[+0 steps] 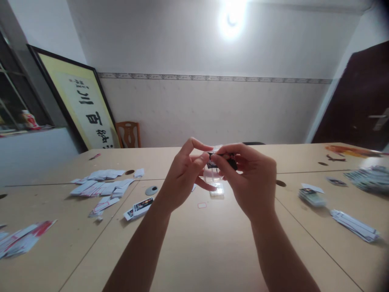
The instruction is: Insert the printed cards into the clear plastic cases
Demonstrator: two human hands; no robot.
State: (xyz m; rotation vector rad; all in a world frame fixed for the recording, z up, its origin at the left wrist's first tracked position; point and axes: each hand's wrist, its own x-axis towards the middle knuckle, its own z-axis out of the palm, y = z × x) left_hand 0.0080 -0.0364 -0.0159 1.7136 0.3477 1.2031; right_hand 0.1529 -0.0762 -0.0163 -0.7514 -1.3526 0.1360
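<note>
Both my hands are raised over the middle of the table, close together. Between them is a small dark printed card (pixel 231 161) with a clear plastic piece (pixel 212 175) around or behind it; which of the two I cannot tell. My left hand (pixel 184 176) pinches the clear piece near its top left, with thumb and forefinger close together and the lower fingers under it. My right hand (pixel 253 176) grips the dark card, its thumb tip near the left thumb. On the table beyond lies a small clear plastic box (pixel 216 190), partly hidden by the left fingers.
On the left are several piles of white paper slips (pixel 101 184) and printed cards (pixel 141 207). To the right stand a stack of clear packets (pixel 311 196), a bundle of white strips (pixel 354 225) and a larger pile (pixel 369 178). A red-edged label (pixel 202 205) lies in front of my hands.
</note>
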